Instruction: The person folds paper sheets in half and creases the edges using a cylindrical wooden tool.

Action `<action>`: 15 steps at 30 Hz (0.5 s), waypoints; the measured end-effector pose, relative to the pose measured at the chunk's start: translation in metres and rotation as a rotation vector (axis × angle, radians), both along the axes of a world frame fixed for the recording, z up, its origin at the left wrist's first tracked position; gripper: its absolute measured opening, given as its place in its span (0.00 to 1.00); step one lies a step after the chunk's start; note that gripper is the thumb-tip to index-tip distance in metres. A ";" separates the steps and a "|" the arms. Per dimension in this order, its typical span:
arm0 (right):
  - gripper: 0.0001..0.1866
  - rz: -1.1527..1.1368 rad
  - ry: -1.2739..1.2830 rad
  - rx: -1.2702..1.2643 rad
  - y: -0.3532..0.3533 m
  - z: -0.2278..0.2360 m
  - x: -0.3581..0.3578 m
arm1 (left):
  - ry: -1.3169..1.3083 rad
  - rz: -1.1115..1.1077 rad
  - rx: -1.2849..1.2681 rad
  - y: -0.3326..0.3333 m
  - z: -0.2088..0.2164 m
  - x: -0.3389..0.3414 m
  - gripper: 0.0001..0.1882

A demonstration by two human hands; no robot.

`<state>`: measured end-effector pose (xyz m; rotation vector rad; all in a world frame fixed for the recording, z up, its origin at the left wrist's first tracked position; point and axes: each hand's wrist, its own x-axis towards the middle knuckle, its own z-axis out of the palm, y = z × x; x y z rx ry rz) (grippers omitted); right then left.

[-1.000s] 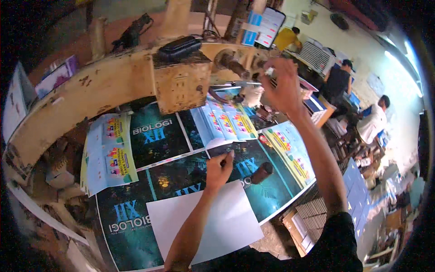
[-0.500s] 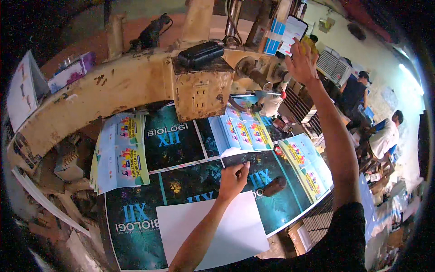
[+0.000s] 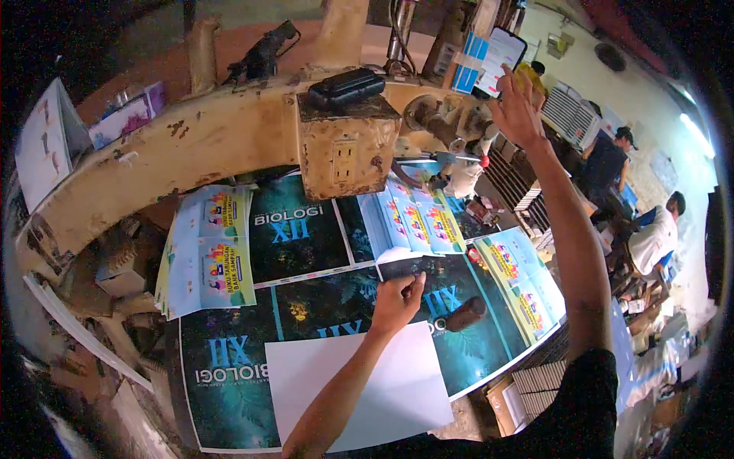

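Note:
My left hand (image 3: 399,302) is closed, thumb against curled fingers, low over a large dark printed sheet (image 3: 306,302) with teal lettering. It lies just in front of a stack of light blue and yellow printed sheets (image 3: 417,218); whether anything is pinched in it is hidden. A blank white sheet (image 3: 367,386) lies under my left forearm. My right hand (image 3: 521,115) is raised, fingers apart and holding nothing, with a fingertip at the screen of a phone (image 3: 502,60) propped upright on the machine beside a blue-and-white box (image 3: 468,65).
A worn beige machine frame (image 3: 206,126) arches over the sheets, with a metal box (image 3: 348,153) carrying a black case (image 3: 345,88). More printed stacks sit left (image 3: 206,260) and right (image 3: 520,283). A dark rounded block (image 3: 466,314) rests on the sheet. People (image 3: 612,161) sit beyond at right.
The view has shifted slightly. My right hand's fingers have drawn a little closer together at the phone; the left hand stays in place, closed.

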<state>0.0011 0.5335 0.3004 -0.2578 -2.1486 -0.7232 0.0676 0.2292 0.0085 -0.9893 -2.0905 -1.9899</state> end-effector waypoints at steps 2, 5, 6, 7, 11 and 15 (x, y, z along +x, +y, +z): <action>0.29 0.010 0.015 0.018 0.003 -0.001 -0.004 | -0.056 -0.037 0.007 -0.001 -0.001 0.000 0.20; 0.29 0.002 0.035 0.030 0.012 0.001 -0.002 | 0.006 -0.012 0.004 0.003 -0.001 0.003 0.20; 0.29 0.001 0.042 0.021 0.013 0.002 0.000 | 0.001 -0.018 0.002 0.004 -0.001 0.003 0.20; 0.29 -0.008 0.036 0.020 0.014 0.004 0.003 | 0.006 -0.009 0.025 0.006 -0.001 0.003 0.20; 0.27 0.139 0.266 -0.099 -0.002 -0.012 0.042 | 0.009 -0.008 0.067 -0.001 -0.013 -0.008 0.21; 0.14 0.273 0.199 -0.602 0.001 -0.067 0.161 | -0.039 -0.048 0.021 0.007 0.000 -0.002 0.23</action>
